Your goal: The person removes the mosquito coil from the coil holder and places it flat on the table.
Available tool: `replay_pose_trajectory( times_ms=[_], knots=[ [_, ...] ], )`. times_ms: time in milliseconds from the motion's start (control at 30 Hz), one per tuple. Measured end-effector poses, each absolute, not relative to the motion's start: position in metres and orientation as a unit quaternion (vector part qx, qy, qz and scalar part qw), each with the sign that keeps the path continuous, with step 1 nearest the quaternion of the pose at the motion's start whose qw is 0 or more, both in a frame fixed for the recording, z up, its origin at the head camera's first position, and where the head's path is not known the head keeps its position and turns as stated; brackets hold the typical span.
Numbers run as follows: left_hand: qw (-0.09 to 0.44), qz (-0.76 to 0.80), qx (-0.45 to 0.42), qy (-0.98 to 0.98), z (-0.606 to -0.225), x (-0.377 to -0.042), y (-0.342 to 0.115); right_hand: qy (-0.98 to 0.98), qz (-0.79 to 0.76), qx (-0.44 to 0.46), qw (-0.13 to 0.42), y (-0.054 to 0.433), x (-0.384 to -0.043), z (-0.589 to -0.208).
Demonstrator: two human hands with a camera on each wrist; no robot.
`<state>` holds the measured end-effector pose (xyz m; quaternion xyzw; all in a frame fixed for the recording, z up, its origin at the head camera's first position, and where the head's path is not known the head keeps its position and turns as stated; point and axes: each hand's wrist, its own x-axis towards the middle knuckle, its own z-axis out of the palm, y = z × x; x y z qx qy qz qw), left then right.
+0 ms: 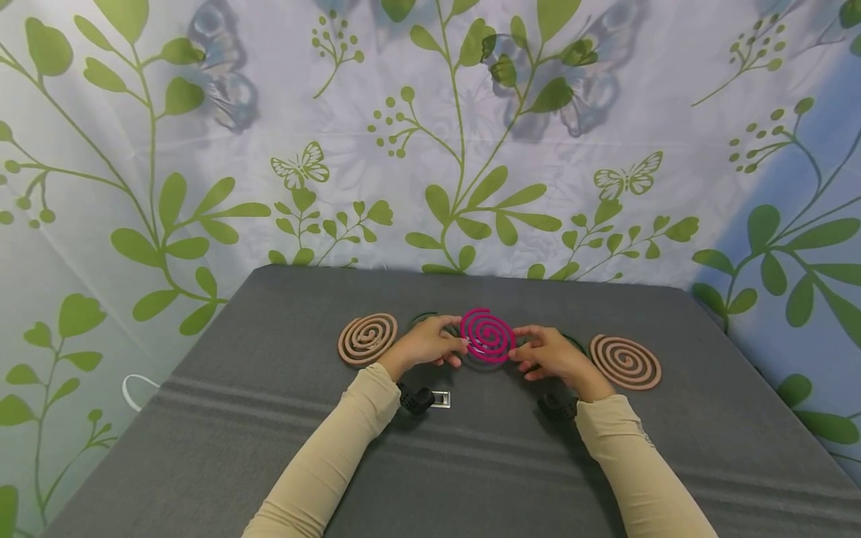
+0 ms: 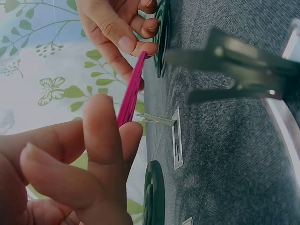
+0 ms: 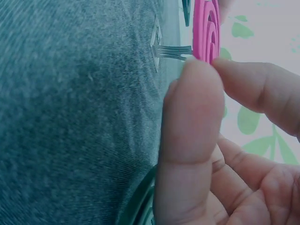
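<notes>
A pink mosquito coil point(image 1: 489, 336) is held up over the table between both hands. My left hand point(image 1: 424, 341) pinches its left edge between thumb and fingers. At the right edge, the thumb and index finger of my right hand point(image 1: 553, 354) pinch it. Just below the coil, the upright prong of a metal coil stand point(image 2: 177, 140) rises from its flat base. In the right wrist view the prong point(image 3: 174, 50) reaches right to the coil's underside. Green coils point(image 1: 422, 317) lie partly hidden behind each hand.
Brown coils lie at the left point(image 1: 367, 338) and right point(image 1: 625, 362) of the grey cloth-covered table point(image 1: 471, 471). Another metal stand point(image 1: 441, 399) lies nearer me, beside the left wrist. A leaf-patterned curtain point(image 1: 403, 209) hangs behind the table. A white cable loop point(image 1: 128, 388) shows at the left edge.
</notes>
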<state>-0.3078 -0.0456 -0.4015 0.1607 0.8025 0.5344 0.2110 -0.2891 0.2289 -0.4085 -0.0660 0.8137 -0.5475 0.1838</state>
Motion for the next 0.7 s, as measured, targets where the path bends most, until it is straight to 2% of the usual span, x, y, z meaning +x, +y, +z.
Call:
replay_pose_trajectory(
  times_ms=[700],
  knots=[
    [0.119,0.509,0.171,0.835,-0.389,-0.299,-0.049,0.828,-0.546,-0.083,0.097,0.229,-0.286,-0.402]
  ],
)
